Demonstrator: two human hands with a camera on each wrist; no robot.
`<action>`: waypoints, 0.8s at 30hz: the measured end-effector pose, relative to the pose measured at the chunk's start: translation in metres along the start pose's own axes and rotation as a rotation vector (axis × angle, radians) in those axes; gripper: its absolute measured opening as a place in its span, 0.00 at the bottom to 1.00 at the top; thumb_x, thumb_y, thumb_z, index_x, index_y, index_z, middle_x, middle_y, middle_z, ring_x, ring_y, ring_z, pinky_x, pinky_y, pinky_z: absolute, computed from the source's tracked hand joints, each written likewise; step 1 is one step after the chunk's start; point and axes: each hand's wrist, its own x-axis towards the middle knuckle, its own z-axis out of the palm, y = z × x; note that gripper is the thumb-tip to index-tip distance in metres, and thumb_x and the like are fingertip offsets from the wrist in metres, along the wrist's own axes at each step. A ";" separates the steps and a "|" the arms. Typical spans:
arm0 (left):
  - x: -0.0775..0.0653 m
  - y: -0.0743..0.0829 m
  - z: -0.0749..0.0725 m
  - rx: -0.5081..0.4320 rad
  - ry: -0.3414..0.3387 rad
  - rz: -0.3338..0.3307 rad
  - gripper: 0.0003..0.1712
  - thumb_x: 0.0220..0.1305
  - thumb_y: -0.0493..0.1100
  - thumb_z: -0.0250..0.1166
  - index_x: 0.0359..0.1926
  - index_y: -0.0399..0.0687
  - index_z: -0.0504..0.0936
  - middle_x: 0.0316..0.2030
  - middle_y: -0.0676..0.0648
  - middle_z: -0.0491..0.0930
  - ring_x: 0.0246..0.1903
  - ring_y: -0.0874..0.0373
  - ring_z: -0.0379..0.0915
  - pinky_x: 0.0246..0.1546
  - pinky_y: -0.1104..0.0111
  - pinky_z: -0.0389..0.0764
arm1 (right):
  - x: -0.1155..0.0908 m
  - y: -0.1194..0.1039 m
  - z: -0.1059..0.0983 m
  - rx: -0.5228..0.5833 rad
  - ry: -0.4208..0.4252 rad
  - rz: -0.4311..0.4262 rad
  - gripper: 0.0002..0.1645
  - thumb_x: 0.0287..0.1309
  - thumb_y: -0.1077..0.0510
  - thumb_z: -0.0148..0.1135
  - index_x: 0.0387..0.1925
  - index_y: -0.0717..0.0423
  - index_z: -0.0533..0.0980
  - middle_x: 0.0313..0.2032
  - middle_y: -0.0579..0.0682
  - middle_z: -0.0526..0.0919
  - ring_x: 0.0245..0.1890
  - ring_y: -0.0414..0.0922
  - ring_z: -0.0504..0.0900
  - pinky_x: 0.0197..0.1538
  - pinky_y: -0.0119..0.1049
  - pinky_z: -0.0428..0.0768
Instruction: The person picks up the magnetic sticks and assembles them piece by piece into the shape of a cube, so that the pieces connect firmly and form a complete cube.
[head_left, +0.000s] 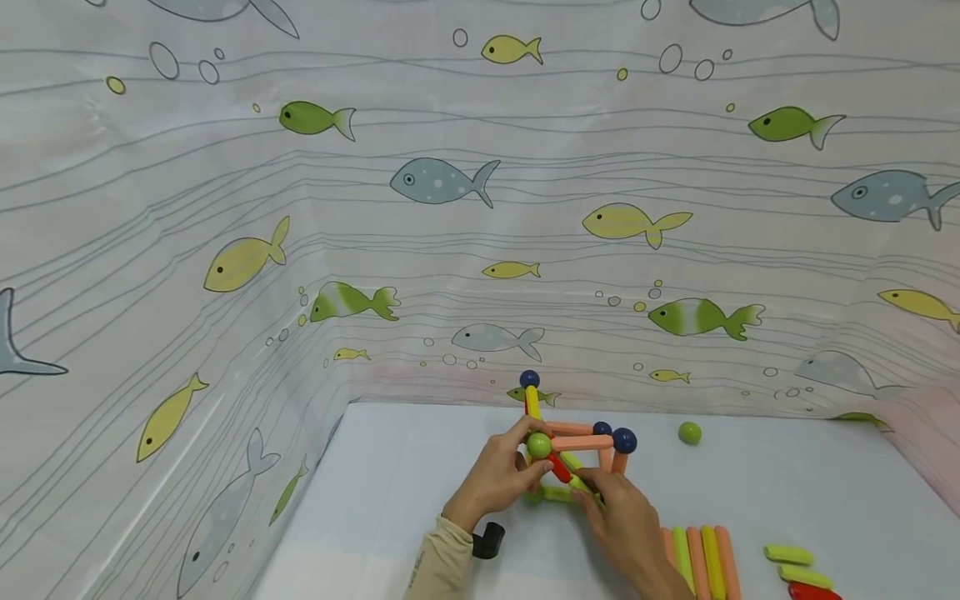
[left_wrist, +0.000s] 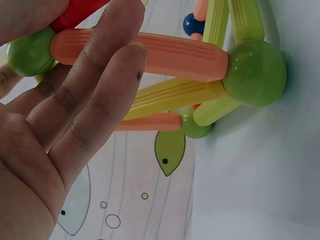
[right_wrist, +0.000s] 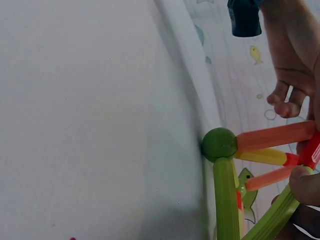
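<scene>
A frame of magnetic building sticks and balls stands on the white table. My left hand (head_left: 491, 477) holds the green ball (head_left: 538, 445) at an upper corner, fingertips and thumb on either side. From that ball run an orange stick (head_left: 582, 443) and a red stick (head_left: 559, 468). My right hand (head_left: 628, 521) pinches a light-green stick (right_wrist: 274, 214) where its end meets the red stick. Dark blue balls (head_left: 624, 440) sit at the frame's right corners, and another blue ball (head_left: 529, 380) tops a yellow stick (head_left: 532, 403). A lower green ball (left_wrist: 255, 72) rests on the table.
At the right front lies a row of loose long sticks (head_left: 696, 560). Short green sticks (head_left: 789, 555) and a red piece (head_left: 813, 591) lie farther right. A loose green ball (head_left: 690, 432) sits at the back. Behind the table hangs a fish-printed sheet (head_left: 555, 150).
</scene>
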 end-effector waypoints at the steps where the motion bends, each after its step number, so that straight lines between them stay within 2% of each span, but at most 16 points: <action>1: 0.000 0.000 0.000 -0.001 -0.001 0.000 0.20 0.72 0.39 0.70 0.61 0.50 0.75 0.43 0.48 0.86 0.20 0.44 0.83 0.23 0.74 0.79 | 0.001 0.000 0.000 0.001 -0.001 0.001 0.14 0.60 0.55 0.79 0.47 0.49 0.87 0.34 0.44 0.87 0.34 0.37 0.82 0.34 0.35 0.81; 6: 0.001 0.001 0.000 0.005 -0.002 0.001 0.20 0.72 0.38 0.70 0.61 0.50 0.75 0.43 0.48 0.86 0.20 0.47 0.82 0.23 0.75 0.78 | 0.001 0.002 0.000 0.010 -0.013 0.007 0.14 0.59 0.54 0.80 0.46 0.48 0.87 0.34 0.43 0.87 0.33 0.37 0.81 0.33 0.34 0.79; 11: 0.000 0.000 0.000 0.005 0.000 0.003 0.20 0.73 0.38 0.70 0.61 0.50 0.75 0.46 0.47 0.85 0.17 0.63 0.77 0.22 0.75 0.78 | -0.002 0.000 -0.001 0.001 -0.052 0.012 0.13 0.55 0.55 0.82 0.42 0.46 0.87 0.35 0.42 0.87 0.36 0.39 0.83 0.37 0.38 0.83; 15: -0.001 0.000 0.001 0.002 0.005 0.006 0.20 0.72 0.38 0.70 0.60 0.51 0.76 0.48 0.47 0.85 0.17 0.69 0.74 0.22 0.75 0.78 | -0.005 -0.003 -0.006 -0.007 -0.078 0.021 0.16 0.51 0.53 0.85 0.38 0.45 0.84 0.35 0.40 0.84 0.35 0.37 0.78 0.36 0.34 0.80; 19: -0.001 0.000 0.002 -0.005 0.002 0.002 0.20 0.72 0.38 0.70 0.61 0.51 0.76 0.46 0.48 0.85 0.17 0.68 0.75 0.23 0.74 0.79 | -0.007 -0.006 -0.018 0.070 -0.091 0.039 0.20 0.56 0.51 0.82 0.41 0.49 0.78 0.29 0.39 0.77 0.27 0.35 0.70 0.31 0.29 0.71; 24: -0.001 0.001 0.001 0.000 0.005 0.000 0.20 0.72 0.38 0.70 0.60 0.54 0.76 0.45 0.49 0.85 0.17 0.68 0.75 0.22 0.74 0.79 | -0.010 -0.004 -0.032 0.230 -0.112 0.071 0.18 0.65 0.59 0.74 0.43 0.52 0.70 0.21 0.38 0.71 0.18 0.33 0.67 0.24 0.27 0.68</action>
